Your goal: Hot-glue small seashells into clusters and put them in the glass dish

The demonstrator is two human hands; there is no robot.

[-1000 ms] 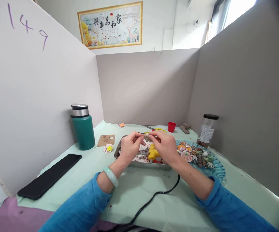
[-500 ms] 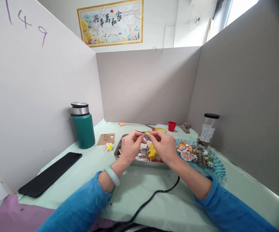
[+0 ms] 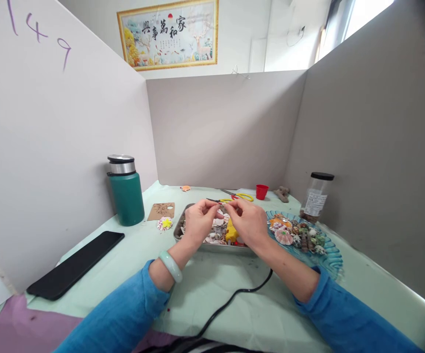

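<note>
My left hand (image 3: 199, 221) and my right hand (image 3: 249, 220) meet above a metal tray (image 3: 212, 248), thumb and forefinger of each pinched together. Whatever is between the fingertips is too small to make out. Shells (image 3: 217, 230) fill much of the tray under my hands. A yellow glue gun (image 3: 231, 232) lies among them, partly covered by my right hand, and a black cord (image 3: 230, 303) runs from that side toward me. Left of the tray are a shell flower with a yellow centre (image 3: 165, 223) and a brown card (image 3: 156, 212).
A blue plate (image 3: 335, 262) of shells stands right, before a black-lidded jar (image 3: 315, 198). Behind my hands are yellow-handled scissors (image 3: 246, 197) and a red cup (image 3: 261, 192). A green bottle (image 3: 126, 196) and black phone (image 3: 76, 264) sit left. Grey partitions (image 3: 223, 132) enclose the table.
The fingertips of my right hand have shifted slightly. Both hands stay pinched over the tray, and everything else lies as before.
</note>
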